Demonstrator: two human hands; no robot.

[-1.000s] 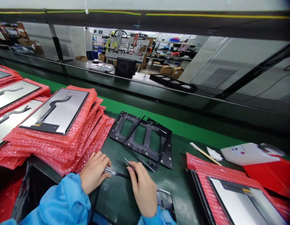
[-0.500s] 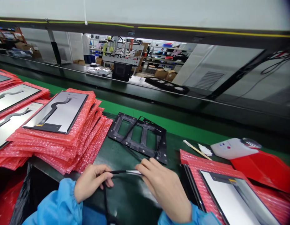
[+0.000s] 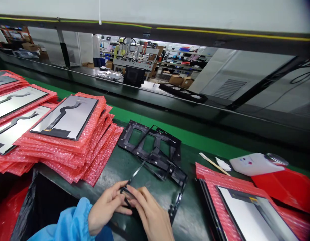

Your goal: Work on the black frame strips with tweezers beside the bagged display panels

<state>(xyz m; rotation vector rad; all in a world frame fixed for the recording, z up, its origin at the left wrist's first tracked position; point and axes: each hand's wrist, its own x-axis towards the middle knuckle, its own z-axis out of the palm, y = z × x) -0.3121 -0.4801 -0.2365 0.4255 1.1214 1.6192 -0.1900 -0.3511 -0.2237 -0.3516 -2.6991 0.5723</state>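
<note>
My left hand [image 3: 107, 209] and my right hand [image 3: 149, 214] meet low in the middle, both pinching the near end of a thin black frame [image 3: 155, 174]. The frame runs up and away from my fingers toward a black perforated fixture plate [image 3: 129, 132] lying flat on the dark green bench. Its right side hangs down beside my right hand. Blue sleeves cover my wrists.
Stacks of red bubble wrap [image 3: 77, 150] with grey display panels [image 3: 67, 117] fill the left. Another panel on red wrap [image 3: 247, 214] lies at the right, behind it a white device [image 3: 255, 164], a red sheet and a wooden stick [image 3: 213, 164]. A conveyor rail crosses behind.
My hands have come together from being apart along the strip. The thin frame has swung, now stretching away from me toward the fixture plate.
</note>
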